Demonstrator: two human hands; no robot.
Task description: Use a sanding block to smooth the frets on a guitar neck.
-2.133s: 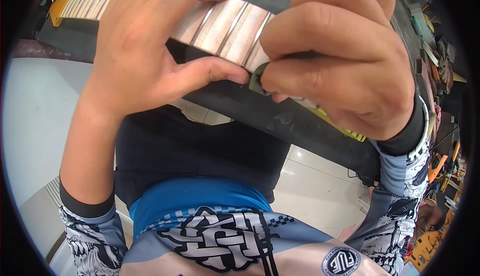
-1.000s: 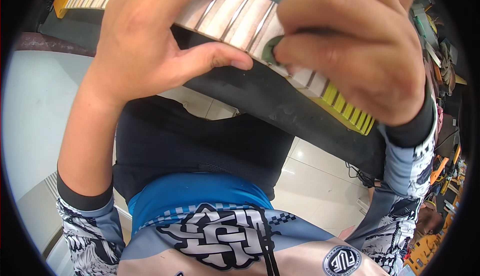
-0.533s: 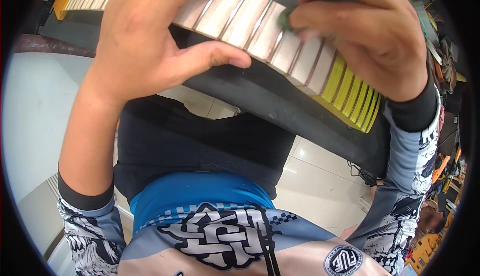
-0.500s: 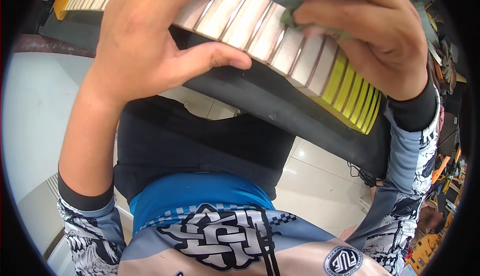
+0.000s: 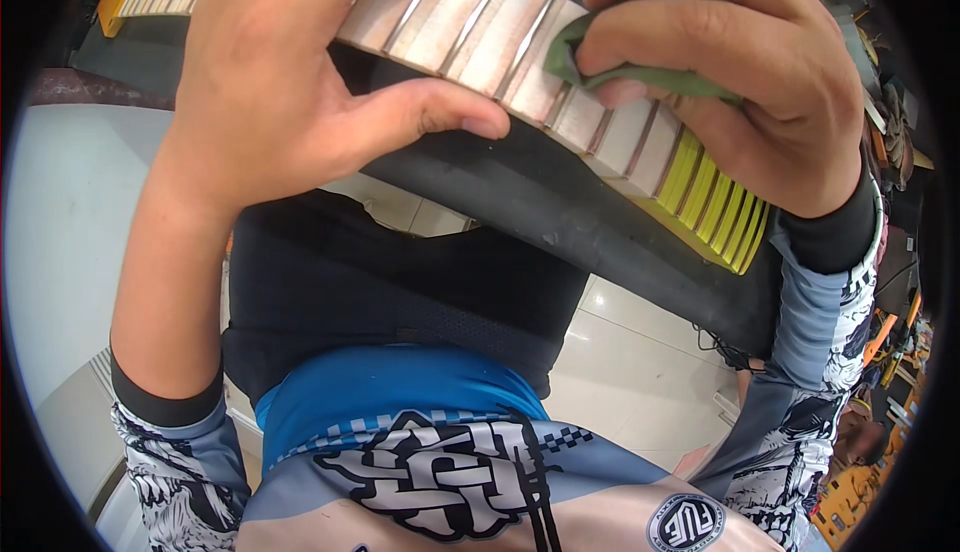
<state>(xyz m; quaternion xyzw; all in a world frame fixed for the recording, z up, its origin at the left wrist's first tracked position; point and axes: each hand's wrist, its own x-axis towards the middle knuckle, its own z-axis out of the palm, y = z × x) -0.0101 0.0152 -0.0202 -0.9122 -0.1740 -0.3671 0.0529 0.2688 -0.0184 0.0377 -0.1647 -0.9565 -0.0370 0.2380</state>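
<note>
A guitar neck (image 5: 490, 42) spans the dark bench diagonally, pale strips between its metal frets, yellow strips (image 5: 720, 207) at the right end, an orange headstock (image 5: 118, 2) at the left. My left hand (image 5: 270, 92) grips it left of middle, fingers over the top, thumb along the near edge. Between the pinched fingers of my right hand (image 5: 740, 72) is a folded green cloth or abrasive pad (image 5: 565, 62), pressed on the frets right of my left thumb. Part of the pad is hidden by my fingers.
The dark bench (image 5: 560, 222) runs behind and under the neck. A white panel (image 5: 70, 232) is at the left, tiled floor (image 5: 630, 372) below. Cluttered orange tools (image 5: 885, 332) line the right side; a person's head (image 5: 860, 437) shows small at lower right.
My right hand has moved up and right from two seconds ago, then slightly down in the last half second, showing more green pad. My left hand still grips the neck, barely shifted.
</note>
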